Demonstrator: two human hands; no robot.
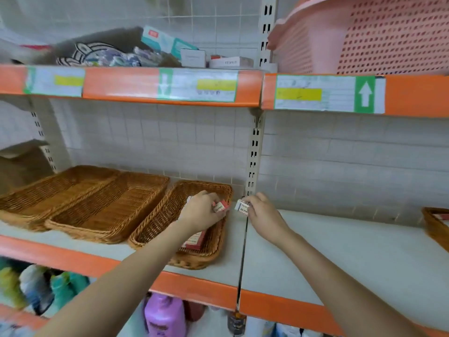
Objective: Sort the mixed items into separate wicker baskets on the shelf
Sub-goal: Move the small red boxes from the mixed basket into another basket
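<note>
Pinching a small red-and-white box (220, 206), the left hand (201, 212) has its fingers (211, 196) clamped on it above the rightmost wicker basket (155, 222). Right hand (262, 215) fingers grip a small white box (242, 207) just beside that basket's far right corner. Another red box (194, 240) lies inside the basket, on the shelf (315, 251).

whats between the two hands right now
Head view: only the wicker basket's right rim and a bare strip of shelf separate the left hand and right hand.
</note>
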